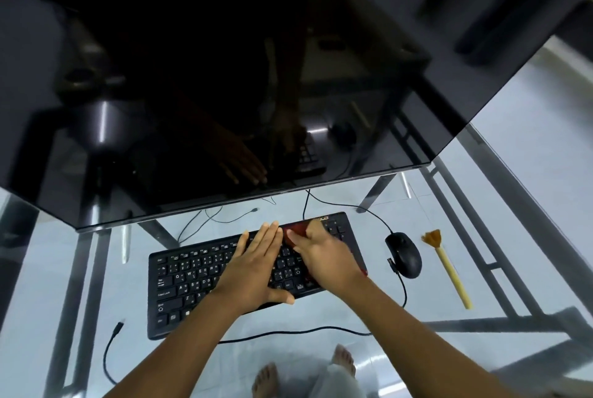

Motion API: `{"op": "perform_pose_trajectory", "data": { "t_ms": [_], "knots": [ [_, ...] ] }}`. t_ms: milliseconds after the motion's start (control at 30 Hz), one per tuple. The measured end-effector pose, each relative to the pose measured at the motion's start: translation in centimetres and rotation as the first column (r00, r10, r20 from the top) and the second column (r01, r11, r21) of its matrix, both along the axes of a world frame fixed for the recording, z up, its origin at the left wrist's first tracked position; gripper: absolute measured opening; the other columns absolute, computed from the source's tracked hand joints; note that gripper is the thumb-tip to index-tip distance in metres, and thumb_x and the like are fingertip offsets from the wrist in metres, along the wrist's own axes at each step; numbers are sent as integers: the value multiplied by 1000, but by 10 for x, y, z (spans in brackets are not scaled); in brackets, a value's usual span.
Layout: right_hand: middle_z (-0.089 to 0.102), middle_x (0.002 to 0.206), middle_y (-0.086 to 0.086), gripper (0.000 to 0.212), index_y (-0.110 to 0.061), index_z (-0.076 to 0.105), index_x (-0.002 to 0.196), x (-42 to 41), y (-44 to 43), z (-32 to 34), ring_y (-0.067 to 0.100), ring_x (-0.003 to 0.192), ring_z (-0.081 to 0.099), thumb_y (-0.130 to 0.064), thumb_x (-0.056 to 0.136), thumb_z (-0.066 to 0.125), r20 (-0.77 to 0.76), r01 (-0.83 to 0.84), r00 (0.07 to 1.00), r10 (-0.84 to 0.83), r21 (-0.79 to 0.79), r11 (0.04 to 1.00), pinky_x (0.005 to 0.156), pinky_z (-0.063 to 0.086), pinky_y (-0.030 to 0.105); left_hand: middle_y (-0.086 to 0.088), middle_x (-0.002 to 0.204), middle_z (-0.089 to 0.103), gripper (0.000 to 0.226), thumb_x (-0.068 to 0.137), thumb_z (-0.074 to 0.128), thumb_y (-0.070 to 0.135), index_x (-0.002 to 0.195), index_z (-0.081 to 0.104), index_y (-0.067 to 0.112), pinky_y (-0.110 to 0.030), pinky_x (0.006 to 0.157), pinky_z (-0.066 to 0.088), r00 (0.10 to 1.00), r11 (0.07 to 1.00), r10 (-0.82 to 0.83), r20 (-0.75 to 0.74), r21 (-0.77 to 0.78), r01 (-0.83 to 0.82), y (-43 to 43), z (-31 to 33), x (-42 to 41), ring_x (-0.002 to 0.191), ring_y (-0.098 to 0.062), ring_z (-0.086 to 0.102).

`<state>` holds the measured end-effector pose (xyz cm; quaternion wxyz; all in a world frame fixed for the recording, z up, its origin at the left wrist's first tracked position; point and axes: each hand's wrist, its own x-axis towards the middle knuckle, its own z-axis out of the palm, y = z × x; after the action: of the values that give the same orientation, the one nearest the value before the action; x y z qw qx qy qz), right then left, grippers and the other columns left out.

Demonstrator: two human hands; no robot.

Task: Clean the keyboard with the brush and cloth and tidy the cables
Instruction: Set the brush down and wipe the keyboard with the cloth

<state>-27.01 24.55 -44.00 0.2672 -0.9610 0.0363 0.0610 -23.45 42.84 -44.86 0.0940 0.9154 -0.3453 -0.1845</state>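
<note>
I am laying my left hand (253,266) flat on the middle of the black rectangular keyboard (186,282), fingers straight and together across the key rows, thumb hooking over its near edge; this hand is grasping nothing, only pressing down. My right hand (324,256) is clutching the dark red cloth (296,229) with bent fingers and holding it against the right-hand part of the keyboard, just beside my left fingertips. A corner of the cloth is poking out under my right wrist.

The keyboard is lying slightly askew on the clear glass table (529,173), in front of the large dark monitor screen (224,76), which is reflecting both my hands. The black computer mouse (403,254) is sitting just to the right of the keyboard, its thin black mouse cable (405,291) looping down and round. Further right, apart from the mouse, the brush with tan bristles and a pale yellow stick handle (447,269) is lying on the glass, untouched. A loose black cable with a plug end (107,356) is curving near the keyboard's left near corner. My bare feet (266,378) are showing through the glass.
</note>
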Motion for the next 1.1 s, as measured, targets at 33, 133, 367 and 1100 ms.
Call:
{"op": "perform_pose_trajectory", "data": {
  "t_ms": [33, 133, 367, 1100],
  "knots": [
    [45, 101, -22, 45, -41, 55, 130, 3, -12, 0, 4, 84, 55, -55, 93, 34, -2, 6, 1000, -6, -46, 999, 75, 42, 20, 4, 156, -30, 130, 64, 50, 84, 151, -19, 16, -40, 117, -18, 1000, 1000, 3, -5, -1, -3, 0, 0, 0, 140, -9, -34],
    [48, 117, 9, 33, -29, 57, 133, 20, -49, 1, 26, 85, 65, -30, 104, 41, 7, 318, 945, -327, -256, 913, 80, 55, 32, 4, 156, -29, 129, 63, 48, 83, 151, -19, 17, -39, 116, -20, 1000, 1000, 3, -11, -16, -4, 0, -1, 1, 140, -9, -33],
    [56, 107, -17, 48, -33, 62, 122, 10, 9, -5, 8, 96, 56, -50, 93, 28, 45, 15, 999, -15, -3, 1000, 80, 46, 23, 1, 157, -28, 129, 68, 54, 81, 151, -18, 13, -43, 119, -14, 1000, 1000, 4, -15, -5, -5, 1, 3, 0, 141, -12, -32],
    [49, 117, 4, 39, -23, 48, 136, 3, 36, 3, 23, 93, 58, -32, 104, 28, 8, -247, 966, 257, -243, 938, 72, 47, 33, -13, 161, 8, 128, 63, 31, 96, 151, 20, 4, -44, 116, -14, 926, 930, 367, 83, -16, -367, 70, -3, -20, 149, -24, -3]
  ]
}}
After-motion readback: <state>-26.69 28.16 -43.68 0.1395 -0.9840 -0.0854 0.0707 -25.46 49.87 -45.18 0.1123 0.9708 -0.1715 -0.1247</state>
